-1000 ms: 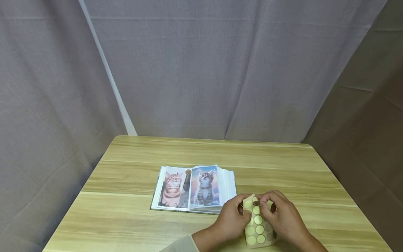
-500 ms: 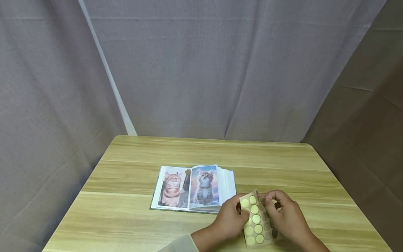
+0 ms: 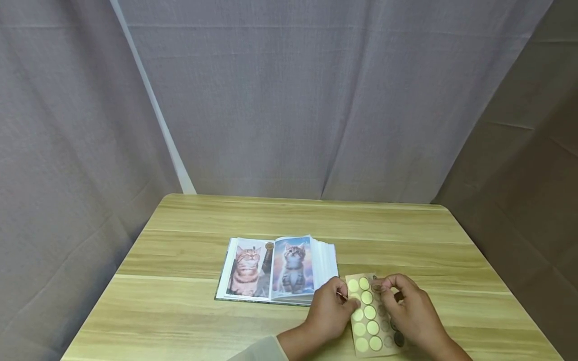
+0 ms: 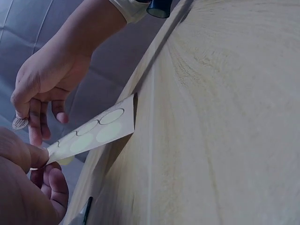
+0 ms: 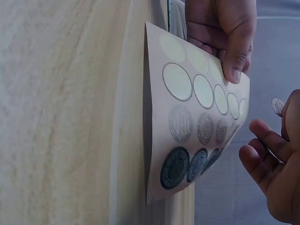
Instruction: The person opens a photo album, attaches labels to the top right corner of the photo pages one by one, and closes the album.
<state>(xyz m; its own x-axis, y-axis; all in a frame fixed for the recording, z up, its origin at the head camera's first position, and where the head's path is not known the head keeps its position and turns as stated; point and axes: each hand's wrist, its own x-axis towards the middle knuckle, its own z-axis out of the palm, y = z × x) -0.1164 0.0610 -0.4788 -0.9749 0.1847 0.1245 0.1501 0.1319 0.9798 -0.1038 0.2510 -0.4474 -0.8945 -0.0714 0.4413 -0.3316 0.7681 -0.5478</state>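
Near the front of the table, my left hand (image 3: 328, 311) grips the left edge of a sticker sheet (image 3: 370, 313), its thumb lying over the front. Pale yellow circles fill the sheet's left columns, with embossed seals and dark round stickers (image 5: 175, 168) in the others. At the upper right of the sheet, my right hand (image 3: 414, 311) pinches one small round seal sticker (image 4: 19, 123) between thumb and index finger. The right wrist view shows that sticker apart from the sheet, with the other fingers of that hand loosely bent.
An open photo album (image 3: 326, 265) lies left of the hands on the wooden table (image 3: 189, 321), showing two cat pictures. A round seal sticker (image 3: 269, 246) sits at the top of its left page, near the spine. Grey curtains (image 3: 271, 110) hang behind the table.
The right hand has moved slightly right with the sticker, which has come away from the sheet. The sheet has shifted and turned a little in the left hand. The album has stayed put.
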